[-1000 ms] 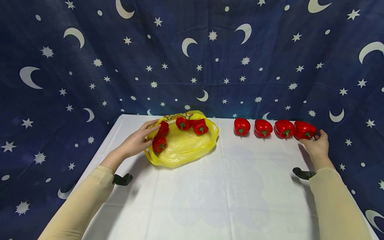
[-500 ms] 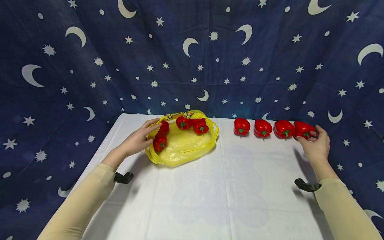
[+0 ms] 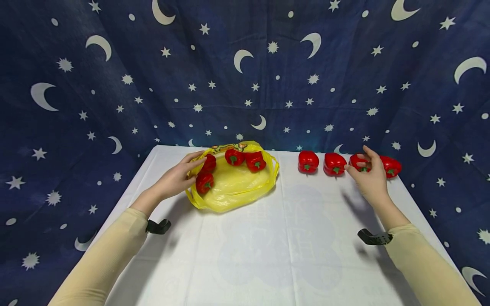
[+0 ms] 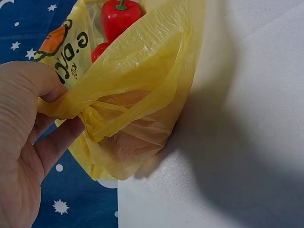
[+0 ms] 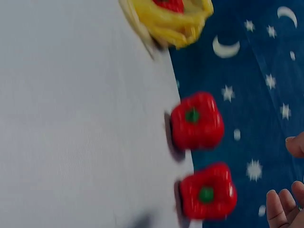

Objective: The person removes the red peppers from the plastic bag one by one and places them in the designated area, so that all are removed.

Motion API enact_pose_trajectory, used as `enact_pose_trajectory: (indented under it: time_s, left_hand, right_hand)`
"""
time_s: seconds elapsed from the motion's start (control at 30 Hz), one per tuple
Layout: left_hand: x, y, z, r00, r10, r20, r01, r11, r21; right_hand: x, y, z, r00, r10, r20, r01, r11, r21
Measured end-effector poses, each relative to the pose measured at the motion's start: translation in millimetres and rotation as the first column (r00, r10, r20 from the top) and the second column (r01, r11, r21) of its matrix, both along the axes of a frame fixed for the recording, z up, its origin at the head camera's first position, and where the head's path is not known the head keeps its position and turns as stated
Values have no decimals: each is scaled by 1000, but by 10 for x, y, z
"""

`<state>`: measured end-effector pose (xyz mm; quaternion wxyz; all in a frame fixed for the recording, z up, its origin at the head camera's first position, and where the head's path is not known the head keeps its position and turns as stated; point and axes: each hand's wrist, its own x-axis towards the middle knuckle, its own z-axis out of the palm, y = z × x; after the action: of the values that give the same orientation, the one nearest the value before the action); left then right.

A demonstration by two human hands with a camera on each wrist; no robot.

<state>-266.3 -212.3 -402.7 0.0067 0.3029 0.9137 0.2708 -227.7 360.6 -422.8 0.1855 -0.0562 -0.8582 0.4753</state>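
Observation:
My left hand (image 3: 174, 180) pinches the left rim of a yellow plastic bag (image 3: 243, 193); in the left wrist view the thumb and fingers close on a gathered fold of it. Several red bell peppers (image 3: 234, 157) with green stems lie inside the wide mouth. To the right, more red bell peppers stand in a row, from the leftmost pepper (image 3: 308, 162) to the end pepper (image 3: 391, 167). My right hand (image 3: 372, 177) hovers with spread fingers and nothing in them, partly covering the third pepper (image 3: 357, 161) in the head view. In the right wrist view its fingers (image 5: 278, 209) show only at the edge.
A white cloth covers the table (image 3: 268, 250). Right behind the bag and the row hangs a dark blue curtain (image 3: 214, 119) with moons and stars. A black strap (image 3: 375, 237) sits at the right wrist.
The right hand has left the end pepper and moved left to the third one. The end pepper stays in the row. The left hand and bag have barely moved.

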Motion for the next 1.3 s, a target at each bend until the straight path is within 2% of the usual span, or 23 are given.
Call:
enact_pose_trajectory:
  time_s: [0.17,0.3,0.47,0.7,0.9,1.13,1.3]
  left_hand:
    - [7,-3,-2,1000,5,5,-5,1000,1]
    - [8,1,2,1000,7,8,-7,1000,3]
    - [5,7,2,1000,10,8,-10,1000,2]
    - [2,6,-2,1000,21,15,-21,1000,-6]
    - [-11,9,-12,1000,25,17,-25,1000,-6]
    - [-16,11,-29,999,38,5,-38,999,3]
    - [-9,6,-15,1000,25,-2,-25,1000,-5]
  right_hand:
    - [-6,-345,17,985,152,-82,-155,988,-25]
    - [-13,-653,38,952,285,-111,-289,957,-23]
    - [-50,-1012,42,911,400,-101,-404,914,-31]
    - [-104,-1447,38,858,512,-33,-513,857,-55]
    - [-162,-1757,27,802,597,-25,-596,797,-97]
    - [-226,-2021,17,766,643,2,-636,759,-140]
    - [-253,-2189,-16,736,677,-1,-670,727,-148]
